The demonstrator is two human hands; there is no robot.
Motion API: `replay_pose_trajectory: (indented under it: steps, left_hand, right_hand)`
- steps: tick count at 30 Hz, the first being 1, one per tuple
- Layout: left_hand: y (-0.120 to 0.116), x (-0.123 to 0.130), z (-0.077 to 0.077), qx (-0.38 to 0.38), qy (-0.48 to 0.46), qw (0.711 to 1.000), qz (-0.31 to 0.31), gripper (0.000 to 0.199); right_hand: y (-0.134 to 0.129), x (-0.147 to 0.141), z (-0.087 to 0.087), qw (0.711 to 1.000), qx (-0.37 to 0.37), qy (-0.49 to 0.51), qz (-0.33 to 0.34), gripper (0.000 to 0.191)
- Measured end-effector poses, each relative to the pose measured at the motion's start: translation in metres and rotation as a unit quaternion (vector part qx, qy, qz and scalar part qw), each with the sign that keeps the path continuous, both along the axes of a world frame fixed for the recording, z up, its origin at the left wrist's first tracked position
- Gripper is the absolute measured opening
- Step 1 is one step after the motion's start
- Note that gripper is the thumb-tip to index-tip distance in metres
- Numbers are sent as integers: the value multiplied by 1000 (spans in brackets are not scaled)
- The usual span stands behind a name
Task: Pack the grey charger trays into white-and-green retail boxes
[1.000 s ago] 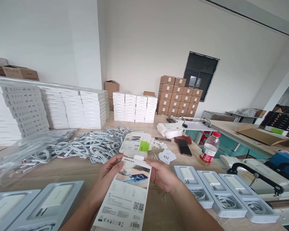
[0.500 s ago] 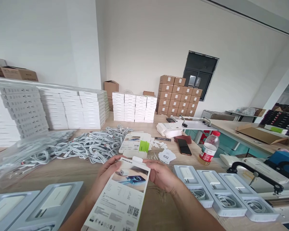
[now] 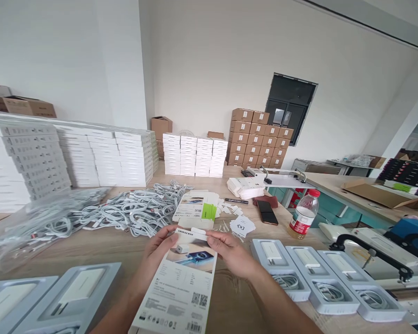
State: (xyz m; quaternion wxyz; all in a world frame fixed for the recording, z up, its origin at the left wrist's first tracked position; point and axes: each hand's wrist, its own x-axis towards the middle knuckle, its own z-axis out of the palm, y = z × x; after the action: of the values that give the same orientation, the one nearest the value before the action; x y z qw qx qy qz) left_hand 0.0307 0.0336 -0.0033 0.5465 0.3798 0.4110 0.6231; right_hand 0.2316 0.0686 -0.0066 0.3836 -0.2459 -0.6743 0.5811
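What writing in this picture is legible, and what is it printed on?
"CEUKAZ", roughly, with more blurred letters: top edge of the printed box held by the left hand and right hand.
Its small print and QR code: too small.
Bottle label, brown cartons: unreadable.

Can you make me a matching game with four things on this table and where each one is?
Things:
1. printed box
2. water bottle
3. phone
4. pile of cables

Places:
A. lying flat just left of the bottle
B. spread out in front of the stacks of white boxes
C. held at its top end by the left hand and the right hand
D. standing upright near the table's right edge

Pairs: 1-C, 2-D, 3-A, 4-B
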Motion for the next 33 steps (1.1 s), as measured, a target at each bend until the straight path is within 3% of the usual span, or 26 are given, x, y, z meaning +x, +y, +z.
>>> replay_pose_trajectory:
  steps: [3, 4, 6, 7, 9, 11, 12, 14, 17, 25, 27, 29, 31, 33]
  left_hand:
    - [-1, 2, 2, -7, 5, 999, -47, 41]
    - [-1, 3, 2, -16, 9, 998, -59, 39]
    - [-1, 2, 0, -45, 22, 997, -66, 34]
    - [0, 2, -2, -61, 27, 996, -63, 32]
    - [2, -1, -8, -90, 42, 993, -58, 30]
    - [5, -4, -13, -108, 60, 990, -64, 30]
    - [7, -6, -16, -114, 69, 989, -71, 30]
    - [10, -8, -20, -124, 80, 986, -82, 31]
    - [12, -8, -21, -138, 71, 984, -90, 31]
    - [14, -11, -20, -158, 11, 986, -42, 15]
    - [16, -12, -20, -149, -5, 989, -21, 13]
    - [17, -14, -21, -142, -29, 989, 6, 11]
    - [18, -17, -21, -139, -54, 988, 39, 10]
    - [20, -19, -22, -137, -72, 986, 68, 9]
  right_hand:
    - [7, 6, 3, 999, 27, -24, 10, 44]
    - [11, 10, 3, 997, 54, -50, -19, 44]
    - [21, 22, 2, 972, 128, -144, -135, 41]
    - [26, 29, 0, 942, 165, -209, -205, 37]
    - [36, 42, -4, 851, 220, -359, -314, 29]
    - [44, 52, -9, 772, 239, -473, -351, 31]
    - [47, 55, -11, 750, 241, -507, -350, 32]
    - [50, 59, -15, 735, 238, -531, -346, 27]
    - [51, 60, -17, 736, 232, -535, -344, 17]
    - [56, 67, -13, 754, 250, -466, -390, 28]
    - [57, 68, -11, 786, 259, -379, -415, 29]
    - [55, 68, -8, 847, 241, -222, -418, 28]
    - [51, 69, -4, 902, 207, -61, -374, 24]
    - [43, 70, 2, 931, 198, 35, -305, 15]
